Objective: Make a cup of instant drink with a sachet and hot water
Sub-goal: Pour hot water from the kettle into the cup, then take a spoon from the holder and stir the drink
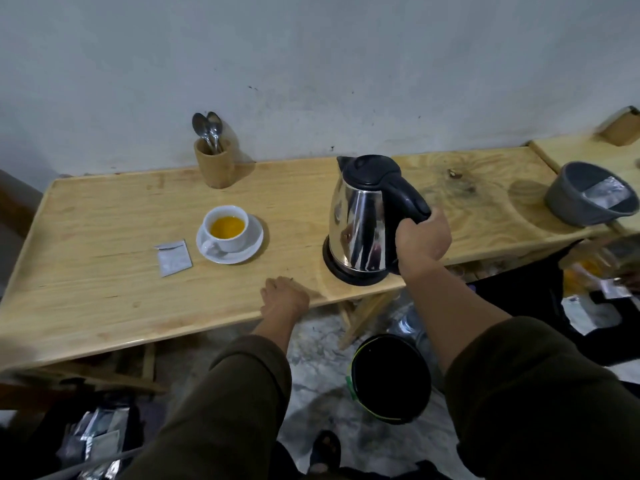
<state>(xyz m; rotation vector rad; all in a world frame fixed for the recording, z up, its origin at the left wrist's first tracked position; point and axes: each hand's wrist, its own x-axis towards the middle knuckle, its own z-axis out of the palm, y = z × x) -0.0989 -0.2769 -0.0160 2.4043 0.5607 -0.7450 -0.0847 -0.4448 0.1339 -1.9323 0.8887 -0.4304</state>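
Kettle point(363, 216) stands upright on its base on the tabletop point(104, 271), right hand point(422, 240) closed round its handle, left hand point(284, 299) resting empty at the near edge; cup point(225, 228), already orange-filled, lies well leftward, nearer the left hand.

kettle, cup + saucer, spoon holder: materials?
Kettle: body looks like polished stainless steel, mirror reflections on it; lid, handle and base look matte black plastic. Right hand grips the handle.
Cup and saucer: glossy white, probably glazed ceramic.
Spoon holder: tan, matte, likely wood or bamboo; grain not clear. Spoons look metal, grey sheen.
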